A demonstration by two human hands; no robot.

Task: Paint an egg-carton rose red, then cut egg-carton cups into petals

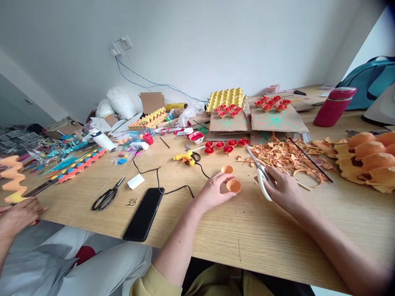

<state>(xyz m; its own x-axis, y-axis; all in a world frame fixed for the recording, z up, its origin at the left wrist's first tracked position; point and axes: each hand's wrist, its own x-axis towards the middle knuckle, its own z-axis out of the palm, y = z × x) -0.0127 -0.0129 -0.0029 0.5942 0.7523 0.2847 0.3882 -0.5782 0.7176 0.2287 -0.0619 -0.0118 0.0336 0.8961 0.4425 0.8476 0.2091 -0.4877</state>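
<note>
My left hand (216,190) is curled, with the thumb and fingers pinching a small orange cup (233,186); the cup is over the wood table (216,234) in front of me, and its round hollow side faces me; I can't tell if its bottom touches the wood. A second orange cup (227,169) is just behind my left fingers; it is hollow and round too. My right hand (282,188) is wrapped around the handles of the white scissors (262,176); their tips point away from me, toward the red flowers (228,149) on the table; I can't tell if the blades are a bit apart.

Behind my right hand there is a big messy pile of orange scraps (280,154); a dark thin stick (310,159) lies slanted across it; a bumpy orange egg tray (368,158) is at the far right. The yellow glue gun (186,157) lies behind my left hand, a bit to the left; farther back, more red flowers sit in two bunches on flat cardboard (277,120) with green lines on it. The black phone (143,214) lies to the left of my left arm; black scissors (108,195) rest past it; at the far left, another person's hand (21,218) is by a wavy orange strip (12,179).
</note>
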